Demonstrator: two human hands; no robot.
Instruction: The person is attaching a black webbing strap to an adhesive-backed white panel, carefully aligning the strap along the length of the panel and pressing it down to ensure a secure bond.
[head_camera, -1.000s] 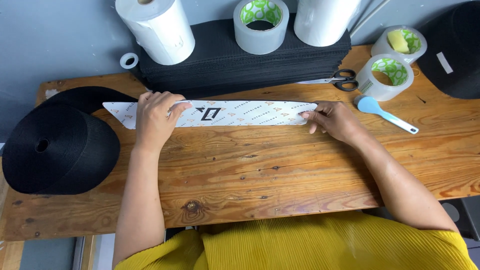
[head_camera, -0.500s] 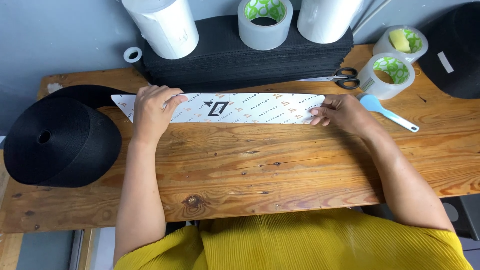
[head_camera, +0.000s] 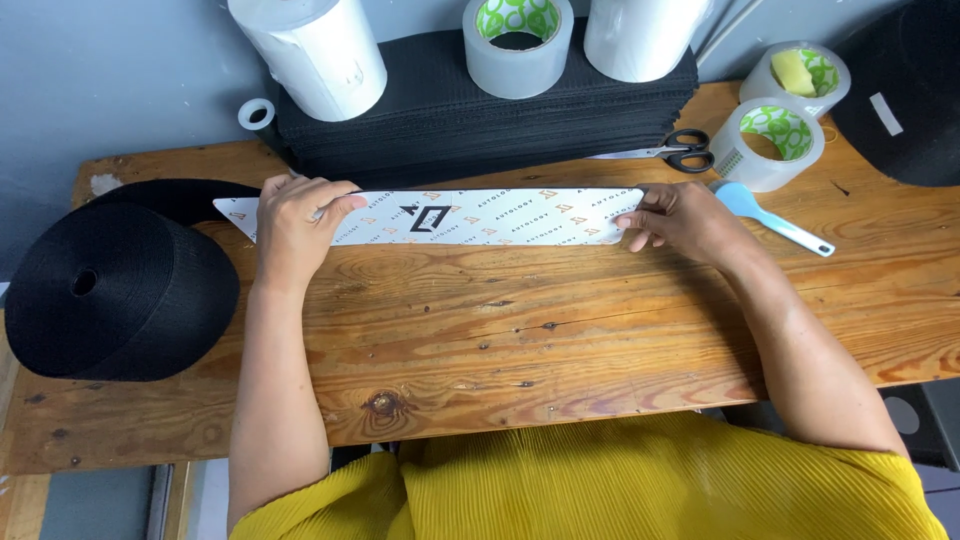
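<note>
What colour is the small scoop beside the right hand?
Light blue scoop, seen from the head view.

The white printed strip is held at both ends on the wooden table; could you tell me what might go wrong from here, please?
1. The white printed strip is pinned only at its ends by the left hand and right hand; its long middle could skew or buckle.
2. Its far edge lies close to the stack of black sheets, so it might catch there.
3. The blue spatula and scissors lie near the right hand and could be knocked.
</note>
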